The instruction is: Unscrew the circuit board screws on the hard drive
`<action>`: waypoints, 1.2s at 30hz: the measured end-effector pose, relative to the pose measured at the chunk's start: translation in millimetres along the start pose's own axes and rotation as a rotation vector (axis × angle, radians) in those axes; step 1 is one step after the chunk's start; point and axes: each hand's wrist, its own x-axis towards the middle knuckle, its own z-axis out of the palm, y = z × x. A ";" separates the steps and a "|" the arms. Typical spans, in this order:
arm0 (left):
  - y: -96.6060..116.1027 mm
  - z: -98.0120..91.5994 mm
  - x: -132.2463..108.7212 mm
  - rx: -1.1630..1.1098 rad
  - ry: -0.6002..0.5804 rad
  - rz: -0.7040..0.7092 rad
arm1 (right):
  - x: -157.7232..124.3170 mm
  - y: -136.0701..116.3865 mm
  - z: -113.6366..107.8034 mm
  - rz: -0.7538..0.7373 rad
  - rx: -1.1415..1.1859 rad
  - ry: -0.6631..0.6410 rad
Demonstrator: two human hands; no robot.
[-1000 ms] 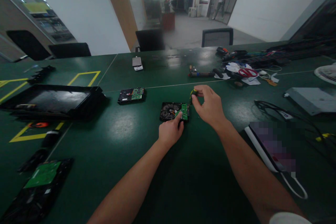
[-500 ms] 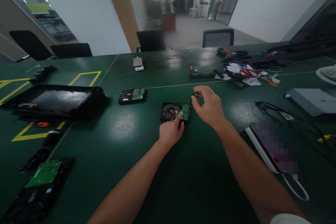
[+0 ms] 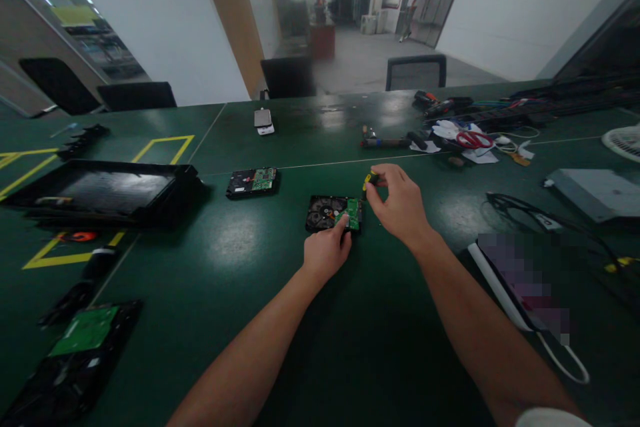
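Note:
A black hard drive (image 3: 325, 211) with a green circuit board lies on the green table (image 3: 240, 247) in front of me. My left hand (image 3: 326, 252) rests closed against its near edge, thumb on the board. My right hand (image 3: 400, 203) pinches the yellow-and-black handle of a small screwdriver (image 3: 369, 180), held upright at the drive's right end.
A second hard drive (image 3: 251, 182) lies further left. A black tray (image 3: 100, 190) sits at the left, another board-topped drive (image 3: 75, 347) at the near left. Red scissors (image 3: 473, 139), tools and cables clutter the far right. A white device (image 3: 520, 293) lies at my right forearm. A person stands in the far corridor.
My right hand's fingers have shifted slightly round the screwdriver handle, which shows more yellow now. The left hand and the drive have stayed put.

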 end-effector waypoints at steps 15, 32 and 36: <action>0.1 -0.5 -0.1 0.010 0.005 0.003 | 1.0 -4.0 -3.1 -0.054 0.015 -0.019; 0.3 0.6 0.7 0.012 -0.003 -0.002 | 1.2 -2.2 -3.3 0.024 0.025 -0.008; 1.1 -0.5 0.5 0.013 -0.014 -0.011 | 1.0 -3.8 -5.7 -0.004 0.011 -0.026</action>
